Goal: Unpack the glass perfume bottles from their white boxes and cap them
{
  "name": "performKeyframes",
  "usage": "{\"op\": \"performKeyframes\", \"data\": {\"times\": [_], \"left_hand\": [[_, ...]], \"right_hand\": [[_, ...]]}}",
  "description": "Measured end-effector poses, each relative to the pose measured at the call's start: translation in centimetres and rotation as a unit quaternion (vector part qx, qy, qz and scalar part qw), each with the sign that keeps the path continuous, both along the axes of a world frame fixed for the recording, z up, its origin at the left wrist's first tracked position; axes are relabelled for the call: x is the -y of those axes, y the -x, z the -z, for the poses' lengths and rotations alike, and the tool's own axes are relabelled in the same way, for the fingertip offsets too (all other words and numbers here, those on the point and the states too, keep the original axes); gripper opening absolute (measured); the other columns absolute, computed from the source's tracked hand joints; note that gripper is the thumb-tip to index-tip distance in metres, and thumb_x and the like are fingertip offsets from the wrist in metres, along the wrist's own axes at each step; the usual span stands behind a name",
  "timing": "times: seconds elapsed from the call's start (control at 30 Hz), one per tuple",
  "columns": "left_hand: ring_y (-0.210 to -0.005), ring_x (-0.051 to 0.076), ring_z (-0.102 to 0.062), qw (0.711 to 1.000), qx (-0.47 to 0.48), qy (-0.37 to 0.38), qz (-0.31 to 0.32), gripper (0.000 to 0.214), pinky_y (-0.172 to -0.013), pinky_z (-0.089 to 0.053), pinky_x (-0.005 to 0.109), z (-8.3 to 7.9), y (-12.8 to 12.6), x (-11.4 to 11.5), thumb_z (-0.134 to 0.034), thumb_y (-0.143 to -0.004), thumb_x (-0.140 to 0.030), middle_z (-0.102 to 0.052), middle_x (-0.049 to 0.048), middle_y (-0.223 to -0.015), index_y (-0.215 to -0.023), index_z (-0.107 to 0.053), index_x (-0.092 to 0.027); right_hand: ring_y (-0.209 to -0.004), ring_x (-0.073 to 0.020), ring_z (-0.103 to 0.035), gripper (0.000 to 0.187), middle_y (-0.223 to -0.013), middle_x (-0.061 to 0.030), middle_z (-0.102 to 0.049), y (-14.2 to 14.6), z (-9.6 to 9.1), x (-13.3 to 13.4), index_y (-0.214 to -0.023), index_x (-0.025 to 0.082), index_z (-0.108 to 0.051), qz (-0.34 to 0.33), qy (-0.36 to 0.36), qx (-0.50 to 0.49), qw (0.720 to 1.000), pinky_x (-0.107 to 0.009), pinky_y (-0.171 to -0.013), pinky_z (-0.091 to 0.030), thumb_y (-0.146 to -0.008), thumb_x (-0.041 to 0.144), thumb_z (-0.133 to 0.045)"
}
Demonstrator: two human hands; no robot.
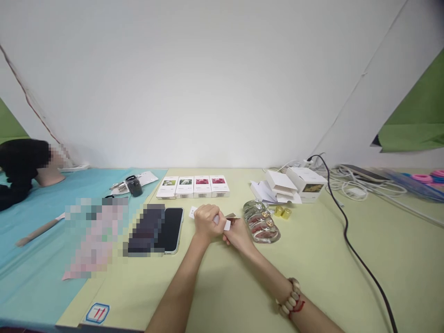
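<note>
In the middle of the table, my left hand (pixel 208 221) is closed in a fist around a small white box (pixel 227 225), of which only white edges and a flap show. My right hand (pixel 237 233) meets it from the right, its fingers pinched at the box's near end, where a brownish edge also shows. Most of the box is hidden by my fingers. Just right of my right hand lie several shiny clear plastic packs (pixel 262 224) with coloured contents. Two small yellow pieces (pixel 282 212) sit beside these packs.
Behind my hands stands a row of several white picture boxes (pixel 192 187). Opened white cartons (pixel 305 182) are at back right, near a black cable (pixel 343 222). Left are a phone (pixel 171 231), a dark jar (pixel 133 186) and a black-haired mannequin head (pixel 31 164) on blue cloth (pixel 38 273).
</note>
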State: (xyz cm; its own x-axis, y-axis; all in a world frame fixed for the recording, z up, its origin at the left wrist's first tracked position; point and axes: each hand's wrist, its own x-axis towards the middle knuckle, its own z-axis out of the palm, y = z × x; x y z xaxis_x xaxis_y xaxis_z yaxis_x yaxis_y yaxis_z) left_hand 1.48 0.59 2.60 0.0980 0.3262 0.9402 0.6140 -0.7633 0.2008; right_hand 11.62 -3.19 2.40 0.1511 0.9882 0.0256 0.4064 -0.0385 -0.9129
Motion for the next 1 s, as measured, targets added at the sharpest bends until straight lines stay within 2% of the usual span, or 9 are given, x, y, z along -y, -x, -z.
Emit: {"op": "performKeyframes", "data": {"times": [0.27,0.37,0.5,0.67,0.8,0.9,1.0], "left_hand": [[-0.047,0.011,-0.036,0.999,-0.034,0.011,0.019,0.02,-0.05,-0.025,0.026,0.1,0.0,-0.2,-0.042,-0.069,-0.018,-0.044,0.0006,-0.047,-0.05,-0.041,-0.017],[-0.051,0.012,-0.043,0.997,-0.048,0.053,0.026,0.016,-0.053,-0.029,0.026,0.1,-0.2,-0.1,-0.046,-0.069,-0.02,-0.051,0.0012,-0.052,-0.053,-0.046,-0.017],[-0.066,0.015,-0.054,0.986,-0.075,0.131,0.078,0.013,-0.063,-0.038,0.027,-0.4,-0.1,0.1,-0.052,-0.07,-0.029,-0.062,0.002,-0.069,-0.068,-0.059,-0.018],[-0.093,0.02,-0.056,0.959,-0.113,0.23,0.125,0.046,-0.085,-0.04,0.033,-1.2,1.2,-0.4,-0.065,-0.06,-0.045,-0.063,0.0027,-0.099,-0.098,-0.061,-0.021],[-0.118,0.025,-0.041,0.934,-0.125,0.309,0.126,0.077,-0.1,-0.03,0.037,-0.9,2.2,-1.4,-0.07,-0.051,-0.053,-0.047,0.0052,-0.127,-0.119,-0.05,-0.023],[-0.123,0.026,-0.035,0.917,-0.144,0.345,0.14,0.096,-0.103,-0.025,0.039,-0.3,2.4,-1.9,-0.071,-0.046,-0.056,-0.04,0.006,-0.132,-0.13,-0.037,-0.022],[-0.123,0.026,-0.034,0.915,-0.156,0.338,0.155,0.101,-0.103,-0.024,0.039,0.0,2.4,-1.8,-0.072,-0.045,-0.054,-0.038,0.0054,-0.133,-0.132,-0.031,-0.024]], "right_hand": [[-0.033,-0.0087,-0.042,0.014,-0.037,0.0014,-0.047,0.2,-0.2,0.1,-0.051,0.014,-0.053,0.036,-0.039,-0.051,0.997,-0.018,-0.034,-0.029,-0.062,0.02,-0.047],[-0.034,-0.0092,-0.042,0.018,-0.036,0.0005,-0.046,-0.2,0.1,-0.2,-0.047,0.014,-0.05,0.04,-0.064,-0.046,0.996,-0.019,-0.035,-0.028,-0.062,0.021,-0.045],[-0.037,-0.0104,-0.043,0.016,-0.039,-0.0011,-0.048,-1.0,1.1,-0.9,-0.047,0.014,-0.05,0.048,-0.09,-0.043,0.994,-0.02,-0.037,-0.029,-0.06,0.021,-0.043],[-0.042,-0.0113,-0.044,0.013,-0.047,-0.0021,-0.054,-1.4,1.2,-1.1,-0.054,0.013,-0.053,0.035,-0.125,-0.013,0.991,-0.02,-0.04,-0.031,-0.054,0.016,-0.04],[-0.048,-0.0148,-0.05,0.01,-0.05,-0.004,-0.056,-1.6,0.6,-1.0,-0.057,0.014,-0.053,0.033,-0.141,0.078,0.986,-0.021,-0.045,-0.033,-0.06,0.019,-0.045],[-0.06,-0.0176,-0.054,0.013,-0.063,-0.0063,-0.061,-2.0,0.3,-1.0,-0.069,0.015,-0.058,0.048,-0.16,0.174,0.97,-0.023,-0.052,-0.034,-0.066,0.024,-0.05],[-0.062,-0.0179,-0.054,0.016,-0.071,-0.0057,-0.062,-2.2,0.0,-1.0,-0.08,0.017,-0.057,0.077,-0.159,0.228,0.957,-0.024,-0.054,-0.032,-0.071,0.025,-0.048]]}}
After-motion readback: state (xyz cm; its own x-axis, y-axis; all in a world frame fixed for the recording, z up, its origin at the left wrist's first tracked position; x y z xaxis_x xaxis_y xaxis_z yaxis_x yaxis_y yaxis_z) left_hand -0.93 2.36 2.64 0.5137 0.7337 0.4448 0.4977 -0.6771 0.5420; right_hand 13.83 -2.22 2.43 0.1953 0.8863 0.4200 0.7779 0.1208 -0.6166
